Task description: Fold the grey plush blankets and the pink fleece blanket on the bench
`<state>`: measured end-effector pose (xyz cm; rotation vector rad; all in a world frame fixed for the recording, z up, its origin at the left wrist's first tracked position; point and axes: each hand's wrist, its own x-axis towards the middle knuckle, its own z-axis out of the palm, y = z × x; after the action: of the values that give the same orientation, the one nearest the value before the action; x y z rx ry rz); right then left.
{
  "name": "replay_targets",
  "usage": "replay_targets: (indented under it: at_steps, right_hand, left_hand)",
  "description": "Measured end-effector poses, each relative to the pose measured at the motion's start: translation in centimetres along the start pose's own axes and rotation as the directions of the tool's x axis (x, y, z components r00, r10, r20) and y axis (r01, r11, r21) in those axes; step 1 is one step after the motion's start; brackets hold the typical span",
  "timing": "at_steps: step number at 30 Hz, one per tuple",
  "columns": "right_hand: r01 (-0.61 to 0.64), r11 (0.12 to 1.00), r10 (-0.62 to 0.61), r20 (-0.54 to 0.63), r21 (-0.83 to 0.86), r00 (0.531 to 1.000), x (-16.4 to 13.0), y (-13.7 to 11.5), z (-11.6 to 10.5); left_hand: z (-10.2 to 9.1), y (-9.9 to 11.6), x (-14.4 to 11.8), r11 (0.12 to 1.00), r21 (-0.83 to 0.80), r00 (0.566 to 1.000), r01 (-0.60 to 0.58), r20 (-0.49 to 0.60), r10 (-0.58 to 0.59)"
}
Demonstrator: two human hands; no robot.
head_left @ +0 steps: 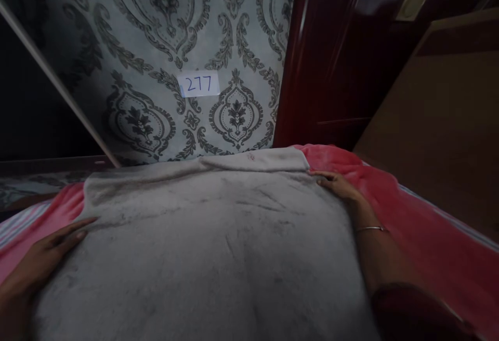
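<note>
Both hands rest at the sides of the grey cloth [218,237], which lies spread over the red-pink blanket [393,221], its far edge close to the patterned wall [156,70]. The left hand [42,255] is loosely open on the left margin, fingers stretched forward, with no visible grip. The right hand [341,184] is at the far right corner, fingers turned inward and thumb near them; whether it pinches the fabric, I cannot tell. The step in hand looks like straightening the cloth. The next move seems to call for light, even outward tension to ease out the creases below the far band. The right arm reaches further forward than the left.
</note>
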<state>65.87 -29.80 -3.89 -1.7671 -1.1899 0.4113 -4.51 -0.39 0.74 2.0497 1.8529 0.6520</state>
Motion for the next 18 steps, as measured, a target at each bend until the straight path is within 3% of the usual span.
replay_targets:
  at_steps: [3,6,13,18]
  right_hand:
    - [-0.026,0.999,0.025,0.024,0.021,0.999,-0.2,-0.6,0.9]
    - [-0.059,0.998,0.06,-0.023,0.014,0.998,-0.1,-1.0,1.6]
    - [-0.128,0.988,0.107,-0.216,-0.087,0.971,-0.1,-2.5,0.7]
    - [-0.131,0.991,0.122,-0.28,-0.013,0.952,-0.6,-3.9,0.1]
  left_hand:
    - [0.0,0.4,-0.2,0.978,-0.207,0.997,0.006,0.074,0.009]
    - [0.2,1.0,-0.4,0.967,-0.253,0.995,0.012,0.101,0.014]
    - [-1.1,2.8,-1.9,0.959,-0.278,0.999,0.05,0.015,-0.048]
    - [-1.9,2.9,-2.4,0.942,-0.334,0.991,0.038,-0.106,-0.078]
